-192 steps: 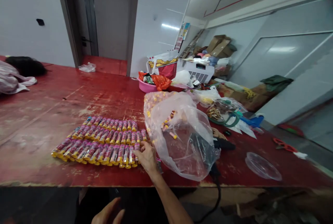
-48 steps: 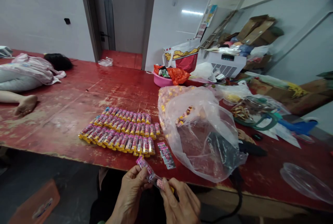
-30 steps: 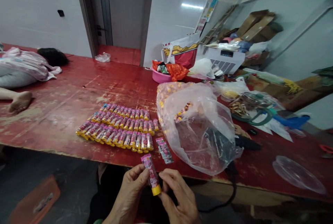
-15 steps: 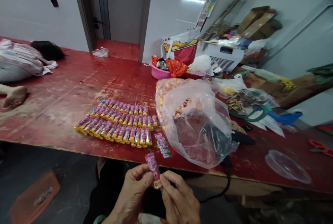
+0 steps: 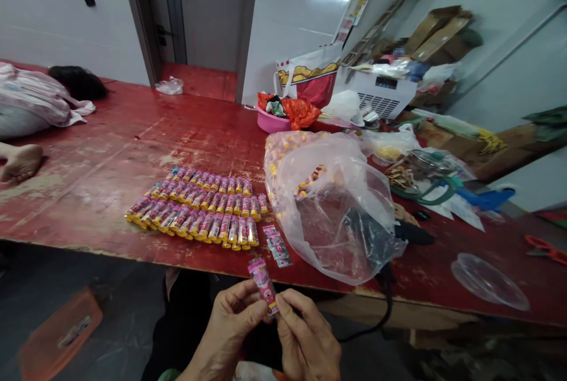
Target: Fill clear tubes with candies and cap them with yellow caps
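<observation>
A small pink tube with a yellow end (image 5: 264,287) is held upright, tilted a little, between both hands just off the table's front edge. My left hand (image 5: 234,316) pinches its left side with thumb and fingers. On the lower right, the fingertips of my right hand (image 5: 303,328) are closed on the same tube. Beyond them lies a short stack of flat pink printed wrappers (image 5: 277,245). Rows of similar pink-and-yellow tubes (image 5: 199,204) lie side by side to the left. A clear plastic bag (image 5: 323,209) with more yellow-ended pieces inside rests to the right.
The red table (image 5: 88,192) has a worn front edge. A pink basin (image 5: 270,124) stands behind the bag. A clear plastic lid (image 5: 489,280) and red scissors (image 5: 547,248) lie at right. Another person (image 5: 35,103) lies at far left. An orange stool (image 5: 62,334) is below.
The tube has turned slightly in the fingers, and my left thumb has slid a bit toward its yellow end. Both hands still hold it in nearly the same place.
</observation>
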`<state>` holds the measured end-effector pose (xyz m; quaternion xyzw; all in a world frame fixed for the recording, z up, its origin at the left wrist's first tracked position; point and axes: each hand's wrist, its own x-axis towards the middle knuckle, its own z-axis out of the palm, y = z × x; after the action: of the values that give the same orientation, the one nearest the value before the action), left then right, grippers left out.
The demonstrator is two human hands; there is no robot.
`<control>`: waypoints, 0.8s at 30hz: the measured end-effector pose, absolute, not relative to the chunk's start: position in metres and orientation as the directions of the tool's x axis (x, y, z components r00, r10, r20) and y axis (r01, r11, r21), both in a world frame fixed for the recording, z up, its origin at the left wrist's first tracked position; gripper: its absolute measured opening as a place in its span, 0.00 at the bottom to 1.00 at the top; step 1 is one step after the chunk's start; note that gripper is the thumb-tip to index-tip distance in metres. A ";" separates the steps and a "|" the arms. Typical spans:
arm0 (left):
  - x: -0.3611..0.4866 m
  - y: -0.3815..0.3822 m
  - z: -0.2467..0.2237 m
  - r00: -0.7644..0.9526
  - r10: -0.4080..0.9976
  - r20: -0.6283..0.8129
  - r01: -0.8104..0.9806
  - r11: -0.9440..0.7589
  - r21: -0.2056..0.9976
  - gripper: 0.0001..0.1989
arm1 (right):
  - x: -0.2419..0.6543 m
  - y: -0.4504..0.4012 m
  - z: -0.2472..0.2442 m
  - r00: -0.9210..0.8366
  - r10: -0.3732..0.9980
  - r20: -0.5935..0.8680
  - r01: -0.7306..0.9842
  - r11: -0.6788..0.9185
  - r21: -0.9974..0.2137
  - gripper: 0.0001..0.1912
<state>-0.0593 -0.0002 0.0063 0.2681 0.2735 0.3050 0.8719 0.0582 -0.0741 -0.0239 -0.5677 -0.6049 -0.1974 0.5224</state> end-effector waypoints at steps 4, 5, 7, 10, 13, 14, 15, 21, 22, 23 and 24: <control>-0.059 -0.001 0.007 0.664 0.686 -0.299 -0.395 0.661 0.638 0.19 | 0.057 -0.074 -0.023 0.200 0.464 0.863 0.889 0.284 -0.359 0.18; -0.059 -0.001 0.006 0.662 0.687 -0.300 -0.398 0.662 0.636 0.19 | 0.056 -0.073 -0.022 0.202 0.474 0.857 0.886 0.285 -0.366 0.18; -0.059 -0.001 0.005 0.660 0.687 -0.304 -0.398 0.663 0.634 0.19 | 0.056 -0.073 -0.019 0.191 0.486 0.853 0.882 0.297 -0.366 0.18; -0.060 0.001 0.004 0.669 0.681 -0.298 -0.392 0.664 0.637 0.18 | 0.056 -0.071 -0.012 0.189 0.510 0.839 0.849 0.345 -0.401 0.18; -0.062 0.006 0.006 0.695 0.678 -0.241 -0.380 0.630 0.677 0.18 | 0.060 -0.071 -0.006 0.287 0.563 0.775 0.714 0.413 -0.565 0.14; -0.062 0.007 0.007 0.705 0.677 -0.212 -0.376 0.609 0.698 0.18 | 0.062 -0.071 -0.005 0.335 0.588 0.737 0.657 0.414 -0.629 0.12; -0.062 0.008 0.008 0.715 0.673 -0.186 -0.370 0.591 0.717 0.19 | 0.064 -0.071 -0.004 0.375 0.619 0.690 0.602 0.404 -0.689 0.10; -0.063 0.009 0.012 0.761 0.623 -0.182 -0.316 0.600 0.735 0.24 | 0.071 -0.065 -0.006 0.533 0.793 0.296 0.109 0.283 -0.953 0.14; -0.063 0.009 0.012 0.769 0.614 -0.180 -0.304 0.598 0.741 0.24 | 0.070 -0.062 -0.007 0.535 0.809 0.241 0.042 0.259 -0.965 0.16; -0.063 0.010 0.011 0.778 0.604 -0.173 -0.288 0.588 0.756 0.24 | 0.070 -0.060 -0.007 0.545 0.815 0.196 -0.003 0.236 -0.972 0.18; -0.064 0.010 0.009 0.784 0.598 -0.166 -0.271 0.570 0.775 0.24 | 0.069 -0.057 -0.008 0.559 0.813 0.162 -0.033 0.217 -0.976 0.19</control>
<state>-0.0640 0.0101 0.0093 0.3888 0.2102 0.2523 0.8608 0.0689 -0.0574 -0.0075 -0.5465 -0.3569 0.3048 0.6936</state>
